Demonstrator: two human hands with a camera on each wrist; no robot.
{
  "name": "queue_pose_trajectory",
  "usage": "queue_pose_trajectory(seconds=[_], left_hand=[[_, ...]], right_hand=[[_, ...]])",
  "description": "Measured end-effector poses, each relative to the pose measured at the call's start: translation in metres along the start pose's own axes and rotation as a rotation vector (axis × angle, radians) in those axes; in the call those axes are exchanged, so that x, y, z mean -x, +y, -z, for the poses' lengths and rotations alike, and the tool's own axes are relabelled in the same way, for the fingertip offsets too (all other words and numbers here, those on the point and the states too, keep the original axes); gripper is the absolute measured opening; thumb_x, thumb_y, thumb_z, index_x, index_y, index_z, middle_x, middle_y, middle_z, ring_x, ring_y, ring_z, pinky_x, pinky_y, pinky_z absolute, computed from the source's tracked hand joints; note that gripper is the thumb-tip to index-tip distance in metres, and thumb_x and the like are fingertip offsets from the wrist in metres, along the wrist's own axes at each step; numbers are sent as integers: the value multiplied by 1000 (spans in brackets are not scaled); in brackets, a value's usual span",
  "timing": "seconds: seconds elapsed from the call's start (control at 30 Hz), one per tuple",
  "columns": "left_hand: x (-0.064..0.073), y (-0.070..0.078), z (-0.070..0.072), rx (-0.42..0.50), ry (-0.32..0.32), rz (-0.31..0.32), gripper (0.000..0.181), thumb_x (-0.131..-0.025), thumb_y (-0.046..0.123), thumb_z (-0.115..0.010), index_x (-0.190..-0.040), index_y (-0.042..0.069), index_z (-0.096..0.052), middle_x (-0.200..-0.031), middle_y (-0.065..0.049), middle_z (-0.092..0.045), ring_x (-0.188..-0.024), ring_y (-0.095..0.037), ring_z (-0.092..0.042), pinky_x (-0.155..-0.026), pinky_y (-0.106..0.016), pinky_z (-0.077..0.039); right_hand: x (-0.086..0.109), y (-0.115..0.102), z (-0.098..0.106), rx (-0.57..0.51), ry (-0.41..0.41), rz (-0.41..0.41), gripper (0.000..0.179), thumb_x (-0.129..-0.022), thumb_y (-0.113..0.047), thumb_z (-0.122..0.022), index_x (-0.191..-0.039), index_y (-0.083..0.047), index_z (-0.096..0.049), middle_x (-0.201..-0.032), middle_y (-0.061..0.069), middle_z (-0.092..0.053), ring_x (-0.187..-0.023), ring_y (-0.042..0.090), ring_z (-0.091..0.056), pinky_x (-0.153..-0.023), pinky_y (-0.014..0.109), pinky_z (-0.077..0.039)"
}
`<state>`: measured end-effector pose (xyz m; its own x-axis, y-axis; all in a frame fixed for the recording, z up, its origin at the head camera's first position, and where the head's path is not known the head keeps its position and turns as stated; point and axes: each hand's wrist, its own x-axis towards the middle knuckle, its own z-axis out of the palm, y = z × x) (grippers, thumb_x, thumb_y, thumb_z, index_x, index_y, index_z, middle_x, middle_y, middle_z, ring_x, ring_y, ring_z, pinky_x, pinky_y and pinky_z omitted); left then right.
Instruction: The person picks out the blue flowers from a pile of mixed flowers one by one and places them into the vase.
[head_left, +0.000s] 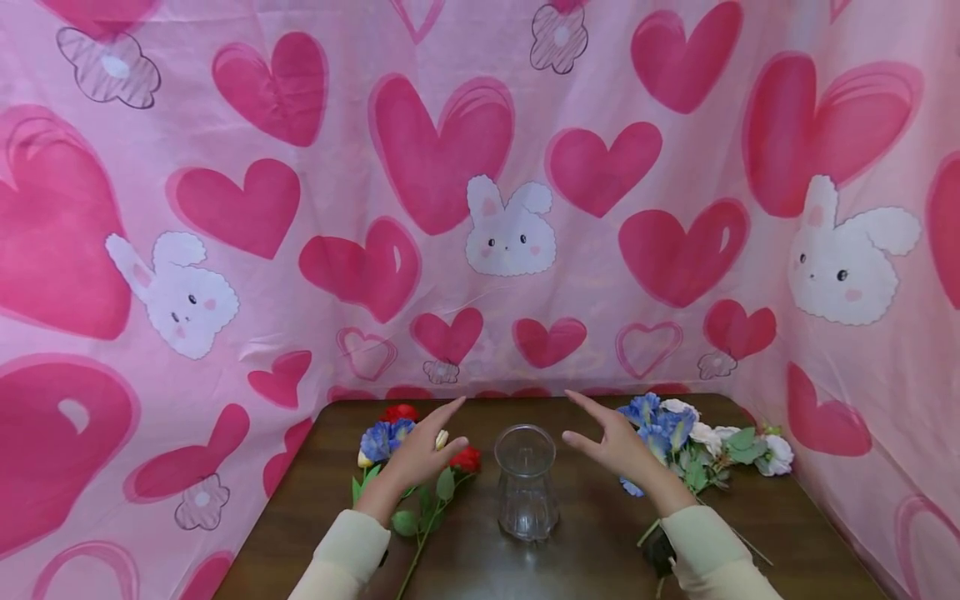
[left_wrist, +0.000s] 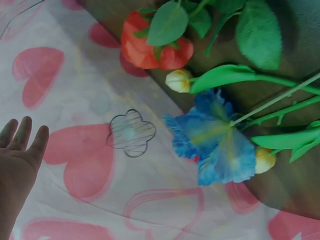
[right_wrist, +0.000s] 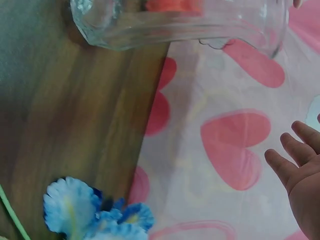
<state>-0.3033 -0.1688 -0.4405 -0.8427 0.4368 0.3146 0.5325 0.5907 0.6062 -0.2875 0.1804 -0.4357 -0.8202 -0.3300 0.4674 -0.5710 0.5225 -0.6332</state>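
My left grip (head_left: 417, 452) and right grip (head_left: 619, 447) hover empty and released, the glass vase (head_left: 527, 504) upright between them on the counter (head_left: 600, 542), blue flowers (head_left: 660, 427) near each.

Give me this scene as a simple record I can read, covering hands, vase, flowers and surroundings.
Left hand: open, holding nothing
Right hand: open, holding nothing
Glass vase: upright, between the hands, looks empty
Left-side flowers: blue, red, pale yellow
Right-side flowers: blue, white
Table: dark brown
Backdrop: pink, with hearts and rabbits
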Motion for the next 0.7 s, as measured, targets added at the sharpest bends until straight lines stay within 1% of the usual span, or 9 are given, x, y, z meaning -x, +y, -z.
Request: queue_pose_trajectory(seconds=[0.13,0.27,0.37,0.47,0.6,0.7], left_hand=[[10,-8,-3,17,13,38,65,-94,41,-60,-152,30,-33,-152,0,-37,-138,-28,-36,-105,-59,-32],[22,-16,-4,47,24,92,64,-94,44,-58,-152,30,-34,-152,-1,-37,-138,-31,-35,-104,-63,-30],[32,-24,-5,49,43,123,63,-94,47,-57,-151,30,-35,-152,-2,-37,-138,-33,-35,-104,-64,-30],[41,-32,-5,39,86,124,61,-95,44,-57,-150,25,-38,-151,-5,-40,-136,-34,-37,-104,-62,-30],[50,-44,-5,4,164,106,58,-96,35,-60,-147,15,-43,-146,-11,-45,-133,-36,-41,-104,-60,-33],[56,-53,-4,-30,203,129,59,-94,34,-63,-146,12,-45,-145,-14,-47,-130,-37,-45,-103,-60,-35]], right_hand=[[8,4,-10,-41,8,10,64,-90,-27,-71,-145,-9,-45,-140,17,-51,-128,37,-46,-98,63,-37],[13,7,-19,-69,6,-1,65,-88,-27,-72,-145,-11,-45,-140,17,-51,-129,38,-46,-98,64,-36],[16,10,-26,-83,-2,-11,66,-88,-28,-73,-145,-12,-44,-140,17,-50,-129,38,-45,-98,65,-36],[20,13,-33,-92,-9,-31,68,-87,-30,-74,-146,-13,-44,-140,15,-51,-129,37,-45,-98,64,-36],[25,16,-41,-111,-13,-65,72,-84,-33,-77,-146,-15,-45,-141,13,-51,-130,36,-45,-99,62,-36],[27,17,-46,-132,-20,-71,73,-82,-31,-79,-145,-13,-46,-141,15,-50,-130,37,-45,-99,62,-37]])
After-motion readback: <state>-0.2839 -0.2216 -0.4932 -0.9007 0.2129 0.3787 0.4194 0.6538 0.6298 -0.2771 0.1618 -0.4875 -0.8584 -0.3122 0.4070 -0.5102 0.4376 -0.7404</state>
